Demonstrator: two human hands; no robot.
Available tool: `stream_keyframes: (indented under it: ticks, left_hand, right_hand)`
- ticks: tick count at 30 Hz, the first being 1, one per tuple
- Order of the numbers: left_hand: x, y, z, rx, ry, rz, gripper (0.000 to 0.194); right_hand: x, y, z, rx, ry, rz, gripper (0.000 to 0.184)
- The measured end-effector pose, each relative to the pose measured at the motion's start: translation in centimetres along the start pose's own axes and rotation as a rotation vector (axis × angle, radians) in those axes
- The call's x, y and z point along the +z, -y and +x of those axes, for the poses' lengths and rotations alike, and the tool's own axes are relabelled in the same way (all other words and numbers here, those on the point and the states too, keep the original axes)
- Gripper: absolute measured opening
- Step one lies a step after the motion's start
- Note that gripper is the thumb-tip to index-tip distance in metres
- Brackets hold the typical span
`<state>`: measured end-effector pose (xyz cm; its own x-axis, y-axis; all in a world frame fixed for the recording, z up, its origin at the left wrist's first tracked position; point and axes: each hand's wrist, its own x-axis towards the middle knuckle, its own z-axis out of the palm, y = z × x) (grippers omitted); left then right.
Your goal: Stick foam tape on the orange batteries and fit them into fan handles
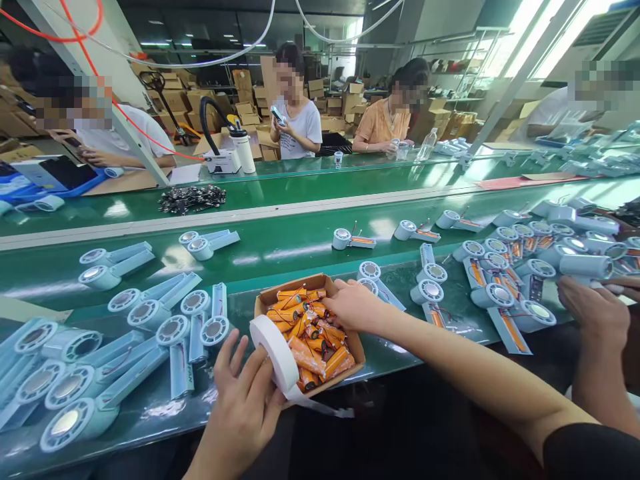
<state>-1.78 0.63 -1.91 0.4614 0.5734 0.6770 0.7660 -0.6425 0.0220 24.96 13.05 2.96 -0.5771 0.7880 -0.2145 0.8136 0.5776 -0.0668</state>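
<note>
A roll of white tape (276, 353) stands on edge in my left hand (245, 393), whose fingers reach into its core. A loose tape end hangs down to the right of it. Behind the roll is a cardboard box (357, 350) full of orange battery packs (305, 347) with thin wires. My right hand (355, 305) reaches over the box's far right corner. Its fingers are curled together at the packs, and what lies between the fingertips is hidden. Light blue fan housings (147, 313) with long handles lie left of the box.
More housings with orange packs (500, 293) crowd the right side, where another person's hands (595, 313) work. A green conveyor belt (280, 247) carries several housings. Across it, several people sit or stand near a white bottle (243, 150) and a black pile of small parts (193, 199).
</note>
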Motion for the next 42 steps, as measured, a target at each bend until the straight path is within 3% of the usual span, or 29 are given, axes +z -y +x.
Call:
stream_keyframes:
  ticks: [3,5,10,12,15,21,24,28,31,34,37,39,42]
  left_hand:
    - [0.6,-0.4,0.3,0.011,-0.005,0.010,0.022]
    - [0.6,-0.4,0.5,0.027,0.006,0.014,0.023]
    - [0.2,-0.2,1.3,0.010,0.049,-0.031,0.024]
    - [0.1,-0.3,1.7,0.017,0.057,-0.041,0.023]
    - [0.1,-0.5,2.4,0.051,0.094,-0.038,0.028]
    - [-0.3,-0.7,3.1,0.174,0.158,0.048,0.044]
    - [-0.7,-0.7,3.2,0.232,0.184,0.071,0.046]
    - [-1.0,-0.8,3.8,0.322,0.182,0.094,0.046]
    - [-1.0,-0.7,4.3,0.366,0.203,0.104,0.037]
    - [-0.9,-0.8,4.5,0.368,0.222,0.113,0.032]
    - [-0.9,-1.2,4.6,0.353,0.240,0.108,0.032]
    - [-0.9,-1.7,4.8,0.325,0.257,0.107,0.034]
    - [-0.4,-2.8,5.1,0.279,0.207,0.081,0.033]
  right_hand:
    - [0.2,-1.0,0.5,-0.028,0.038,0.038,0.027]
    - [0.0,-1.9,-0.6,-0.022,-0.068,0.176,0.031]
    - [0.2,-2.2,-4.5,-0.051,-0.620,1.132,0.029]
    - [0.4,-1.4,-5.4,-0.072,-0.677,1.471,0.027]
    - [0.2,0.0,-6.3,-0.063,-0.597,1.752,0.039]
    - [-1.1,1.0,-7.7,-0.046,-0.575,1.795,0.027]
    - [-1.8,1.0,-8.0,-0.032,-0.586,1.472,0.032]
    - [-2.8,1.7,-7.9,-0.136,-0.434,0.889,0.039]
    - [-3.0,1.9,-7.7,-0.218,-0.354,0.811,0.041]
    - [-1.8,1.2,-7.5,-0.171,-0.247,0.895,0.044]
    - [0.9,0.9,-6.9,0.005,-0.241,1.238,0.044]
    - [3.1,1.8,-6.4,0.137,-0.393,1.630,0.044]
    - [5.9,4.9,-5.9,0.313,-0.836,2.085,0.043]
